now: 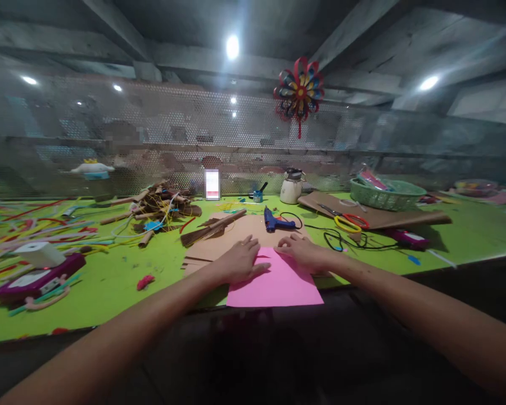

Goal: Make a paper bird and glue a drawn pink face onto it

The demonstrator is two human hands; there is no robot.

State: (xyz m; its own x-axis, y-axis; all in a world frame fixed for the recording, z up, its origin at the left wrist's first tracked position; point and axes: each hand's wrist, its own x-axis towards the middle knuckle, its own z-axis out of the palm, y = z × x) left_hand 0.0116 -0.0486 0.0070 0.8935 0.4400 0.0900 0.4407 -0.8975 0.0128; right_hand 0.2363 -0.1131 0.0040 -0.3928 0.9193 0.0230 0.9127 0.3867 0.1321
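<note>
A sheet of pink paper (pixel 278 287) lies at the table's front edge, its near end jutting out over the edge. My left hand (pixel 242 260) rests flat on its left side, fingers stretched out. On its far right corner lies my right hand (pixel 301 251), fingers extended and slightly bent, holding nothing that I can see. Under the pink paper is brown cardboard (pixel 206 247), partly covered by my hands. Just beyond my hands a blue glue gun (pixel 274 220) sits on the cardboard, near a rolled strip of brown paper (pixel 213 228).
Scissors (pixel 349 220) and a black cable (pixel 362 242) lie to the right, before a green basket (pixel 388 194) on brown paper. A white jar (pixel 292 188) stands behind. Leftward are scraps (pixel 160 208), pipe cleaners (pixel 46 222) and a purple power strip (pixel 37 281).
</note>
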